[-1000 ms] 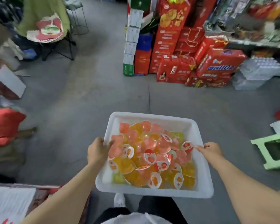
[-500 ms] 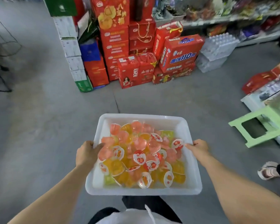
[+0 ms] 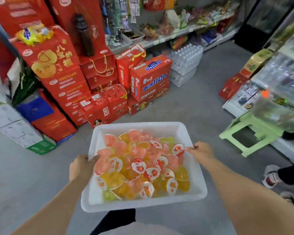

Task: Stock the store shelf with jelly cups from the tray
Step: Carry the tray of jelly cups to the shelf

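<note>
Tray: we carry the white tray at the lower centre of the frame, above the grey floor.
Left hand: our left hand grips the tray's left rim, thumb curled over the edge.
Right hand: our right hand grips the right rim, fingers wrapped under.
Jelly cups: the jelly cups sit heaped loose in the tray, none on a shelf yet.
Spill risk: we judge a tilt would slide the heap over the low wall.
Trip risk: the green stool at the right and the red boxes ahead narrow our path.
Bump risk: another person's shoe at the right edge is close to our elbow.
</note>
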